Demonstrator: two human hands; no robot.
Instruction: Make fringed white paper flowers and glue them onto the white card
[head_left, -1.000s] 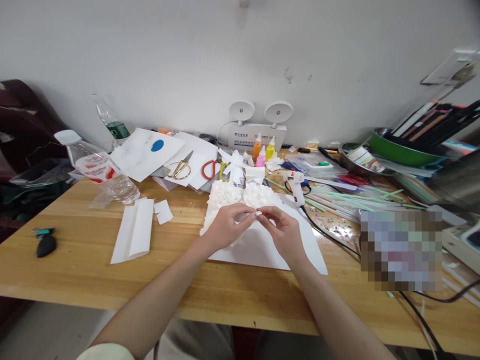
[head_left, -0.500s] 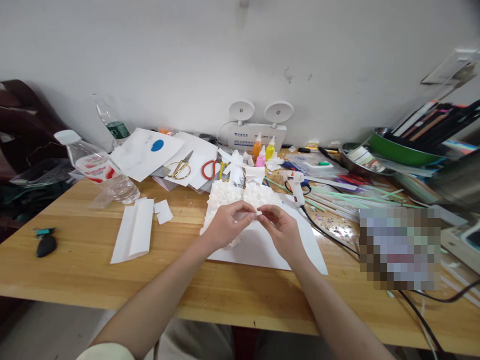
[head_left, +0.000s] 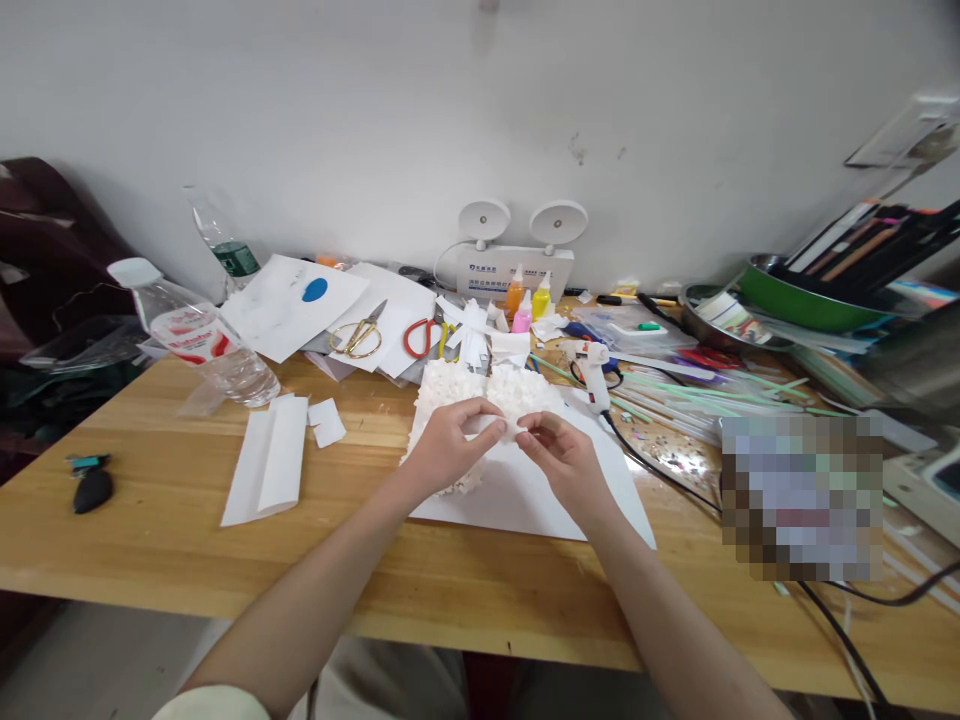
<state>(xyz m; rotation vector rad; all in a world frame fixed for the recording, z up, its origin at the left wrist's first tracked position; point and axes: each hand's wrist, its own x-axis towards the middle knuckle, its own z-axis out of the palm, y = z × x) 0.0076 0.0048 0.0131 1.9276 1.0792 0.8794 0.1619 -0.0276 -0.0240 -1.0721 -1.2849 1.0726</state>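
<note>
Over a white sheet (head_left: 525,500) on the table, my two hands face each other with a narrow gap between the fingertips. My right hand (head_left: 562,460) is closed in a pinch on a small bit of white paper (head_left: 514,430). The fingers of my left hand (head_left: 454,445) are drawn together too; anything tiny between them cannot be made out. Clumps of crumpled white paper bits (head_left: 454,385) cover the upper and left parts of the sheet, partly hidden behind my hands. Close to the sheet's right edge rests a white glue gun (head_left: 592,375) with a black cord.
Gold-handled scissors (head_left: 356,338), red-handled pliers (head_left: 420,338) and small paint bottles (head_left: 521,312) lie or stand behind the sheet. At left are a water bottle (head_left: 202,340), folded paper (head_left: 266,465) and a black bulb blower (head_left: 93,490). Sticks and a green bowl (head_left: 810,300) crowd the right.
My fingertips, which met at the small white bit, have drawn slightly apart. The things on the table have stayed in place.
</note>
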